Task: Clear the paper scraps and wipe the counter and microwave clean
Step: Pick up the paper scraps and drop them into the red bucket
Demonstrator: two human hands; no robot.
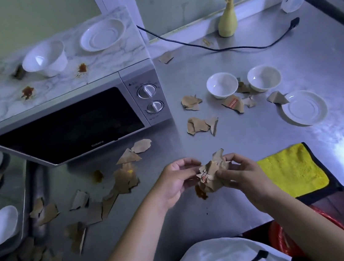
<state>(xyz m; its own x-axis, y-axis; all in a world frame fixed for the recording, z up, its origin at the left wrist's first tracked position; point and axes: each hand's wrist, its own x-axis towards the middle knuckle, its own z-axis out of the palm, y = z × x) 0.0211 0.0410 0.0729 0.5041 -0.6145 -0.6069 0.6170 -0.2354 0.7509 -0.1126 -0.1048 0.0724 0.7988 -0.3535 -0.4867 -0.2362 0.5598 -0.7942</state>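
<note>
Two hands at 6 o'clock: left hand (174, 179) and right hand (242, 172) both pinch one wad (211, 172) of brown paper above the counter (256, 136), bunched, I judge, for binning in one go. Loose scraps (202, 125) lie from 7 to 2 o'clock. Microwave (66, 127), 10 o'clock, top stained. Cloth (291, 171), 4 o'clock, at the steel edge, ready for wiping.

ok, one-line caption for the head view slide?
Left hand and right hand bunch paper scraps above a littered counter beside the stained microwave.

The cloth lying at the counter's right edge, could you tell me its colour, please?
Bright yellow with black trim; the cloth shows in the head view.
</note>
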